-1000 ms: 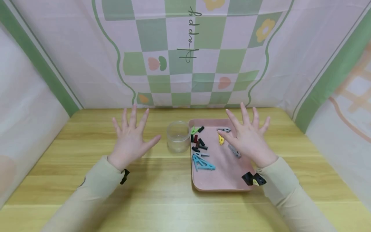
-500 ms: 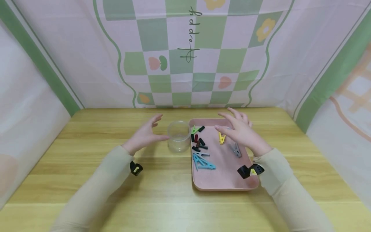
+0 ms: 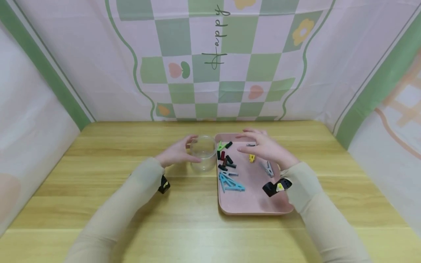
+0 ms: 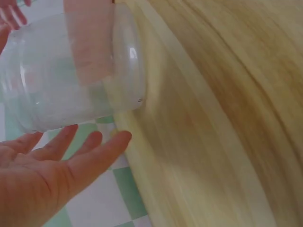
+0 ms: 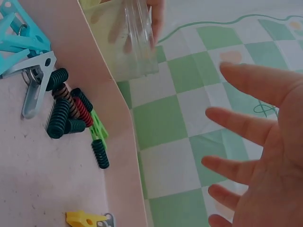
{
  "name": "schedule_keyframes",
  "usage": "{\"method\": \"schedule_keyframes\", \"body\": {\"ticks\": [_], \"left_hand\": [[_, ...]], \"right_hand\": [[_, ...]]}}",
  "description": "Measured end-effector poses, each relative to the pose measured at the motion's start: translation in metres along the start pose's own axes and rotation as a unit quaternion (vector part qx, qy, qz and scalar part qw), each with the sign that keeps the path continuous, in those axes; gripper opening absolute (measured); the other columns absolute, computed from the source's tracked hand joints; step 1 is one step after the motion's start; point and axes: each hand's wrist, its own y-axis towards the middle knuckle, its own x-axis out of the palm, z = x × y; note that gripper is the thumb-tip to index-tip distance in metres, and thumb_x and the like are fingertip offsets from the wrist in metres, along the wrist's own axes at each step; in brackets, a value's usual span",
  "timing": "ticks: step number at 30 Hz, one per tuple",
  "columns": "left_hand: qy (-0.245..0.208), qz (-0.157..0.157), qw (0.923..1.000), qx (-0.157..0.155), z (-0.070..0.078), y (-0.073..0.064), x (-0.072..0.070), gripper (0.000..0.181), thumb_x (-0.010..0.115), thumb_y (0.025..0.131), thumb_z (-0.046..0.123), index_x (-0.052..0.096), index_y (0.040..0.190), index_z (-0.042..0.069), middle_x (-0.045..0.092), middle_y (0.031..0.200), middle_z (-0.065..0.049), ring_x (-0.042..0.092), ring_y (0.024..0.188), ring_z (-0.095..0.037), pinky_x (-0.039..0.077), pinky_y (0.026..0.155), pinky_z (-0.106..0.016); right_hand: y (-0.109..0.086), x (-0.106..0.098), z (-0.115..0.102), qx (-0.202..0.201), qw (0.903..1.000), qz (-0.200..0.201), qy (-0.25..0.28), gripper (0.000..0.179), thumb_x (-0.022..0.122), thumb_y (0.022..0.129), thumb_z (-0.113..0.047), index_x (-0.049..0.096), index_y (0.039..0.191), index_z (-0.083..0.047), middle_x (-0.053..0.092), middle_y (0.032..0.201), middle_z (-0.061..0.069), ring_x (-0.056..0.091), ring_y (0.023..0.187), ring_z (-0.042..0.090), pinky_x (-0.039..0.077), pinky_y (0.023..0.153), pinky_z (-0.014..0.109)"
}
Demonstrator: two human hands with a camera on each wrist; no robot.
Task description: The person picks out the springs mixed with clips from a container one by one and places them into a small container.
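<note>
A clear round plastic jar point(image 3: 203, 155) stands on the table against the left side of a pink tray point(image 3: 253, 204). My left hand point(image 3: 177, 150) is spread around the jar's left side, thumb in front and fingers behind; in the left wrist view a gap shows between the fingertips and the jar point(image 4: 71, 71). My right hand point(image 3: 268, 148) hovers over the tray with its fingers apart, holding nothing. Inside the tray lie blue clothespins point(image 3: 231, 184), grey clothespins point(image 3: 269, 169), a yellow clothespin point(image 3: 251, 158), a green clothespin point(image 3: 221, 146) and several small coil springs point(image 5: 58, 118), mostly dark, one red.
The wooden table point(image 3: 164, 226) reaches back to a green and white checked curtain point(image 3: 204, 91). White cloth walls point(image 3: 36, 106) close off both sides. The tray has a low raised rim. Black wrist devices point(image 3: 277, 187) sit at both sleeves.
My left hand has moved right to the jar, its thumb swinging in front of it. The right hand has turned and shifted left over the tray. Tray and jar stay put.
</note>
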Motion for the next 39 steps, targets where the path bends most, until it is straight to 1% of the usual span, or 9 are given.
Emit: {"method": "schedule_keyframes", "body": {"ticks": [3,6,10,13,15,20,27,32,39], "left_hand": [[-0.006,-0.005,1.0,0.002,-0.001,0.004,0.001,0.093,0.078,0.076,0.018,0.021,0.149,0.012,0.027,0.154,-0.013,0.029,0.139,-0.036,0.029,0.11,-0.054],[-0.02,-0.011,0.9997,0.005,-0.001,0.007,0.003,0.094,0.078,0.076,0.016,0.021,0.149,0.012,0.027,0.154,-0.014,0.029,0.139,-0.037,0.029,0.11,-0.053],[-0.037,-0.014,0.9992,0.004,-0.002,0.01,0.004,0.091,0.078,0.076,0.015,0.022,0.149,0.012,0.029,0.152,-0.014,0.031,0.138,-0.036,0.031,0.11,-0.051],[-0.046,-0.015,0.9988,0.0,-0.004,0.012,0.004,0.089,0.077,0.077,0.014,0.024,0.148,0.011,0.031,0.151,-0.014,0.032,0.137,-0.036,0.033,0.109,-0.051],[-0.048,-0.015,0.9987,-0.002,-0.005,0.012,0.004,0.088,0.077,0.077,0.014,0.025,0.147,0.011,0.031,0.151,-0.014,0.033,0.137,-0.036,0.034,0.108,-0.051],[-0.051,-0.017,0.9985,0.0,-0.004,0.012,0.004,0.086,0.077,0.077,0.013,0.026,0.146,0.012,0.032,0.15,-0.014,0.034,0.136,-0.037,0.037,0.106,-0.05],[-0.048,-0.017,0.9987,-0.002,-0.004,0.012,0.004,0.086,0.077,0.077,0.013,0.027,0.146,0.012,0.032,0.15,-0.013,0.035,0.136,-0.037,0.039,0.105,-0.05],[-0.046,-0.02,0.9987,-0.003,-0.005,0.013,0.004,0.086,0.077,0.077,0.014,0.026,0.146,0.012,0.032,0.15,-0.013,0.035,0.135,-0.037,0.039,0.105,-0.05],[-0.043,-0.021,0.9988,-0.005,-0.003,0.011,0.003,0.087,0.077,0.077,0.014,0.025,0.147,0.013,0.032,0.151,-0.013,0.035,0.136,-0.037,0.04,0.104,-0.049]], "right_hand": [[0.004,0.003,0.003,-0.008,0.9998,-0.015,0.007,0.051,0.061,0.091,-0.032,0.05,0.136,-0.011,0.019,0.156,0.016,-0.001,0.142,0.046,0.007,0.105,0.072],[0.01,0.006,0.008,-0.016,0.9997,-0.019,-0.004,0.05,0.064,0.089,-0.027,0.051,0.135,-0.011,0.02,0.155,0.017,0.004,0.141,0.046,0.008,0.106,0.071],[0.019,0.013,0.015,-0.015,0.999,-0.018,-0.039,0.048,0.066,0.087,-0.02,0.053,0.133,-0.009,0.023,0.153,0.02,0.015,0.138,0.047,0.025,0.105,0.064],[0.025,0.019,0.018,-0.004,0.9986,-0.018,-0.05,0.047,0.069,0.085,-0.017,0.056,0.13,-0.01,0.024,0.153,0.021,0.017,0.137,0.047,0.035,0.1,0.061],[0.027,0.024,0.019,-0.001,0.9983,-0.016,-0.057,0.045,0.07,0.084,-0.017,0.059,0.127,-0.011,0.024,0.153,0.022,0.016,0.137,0.049,0.031,0.101,0.064],[0.029,0.033,0.023,0.006,0.9972,-0.017,-0.072,0.035,0.073,0.08,-0.015,0.067,0.114,-0.014,0.025,0.152,0.021,0.012,0.136,0.052,0.008,0.106,0.07],[0.029,0.044,0.029,0.041,0.9959,-0.02,-0.078,0.022,0.076,0.074,-0.014,0.071,0.095,-0.018,0.021,0.154,0.02,0.008,0.136,0.05,0.004,0.105,0.07],[0.031,0.05,0.038,0.056,0.9946,-0.016,-0.086,0.018,0.078,0.073,-0.018,0.071,0.089,-0.022,0.021,0.154,0.019,0.002,0.138,0.05,-0.003,0.104,0.072],[0.029,0.054,0.04,0.062,0.9925,-0.011,-0.104,0.014,0.079,0.071,-0.021,0.07,0.081,-0.024,0.023,0.154,0.02,0.003,0.139,0.048,-0.006,0.105,0.07]]}}
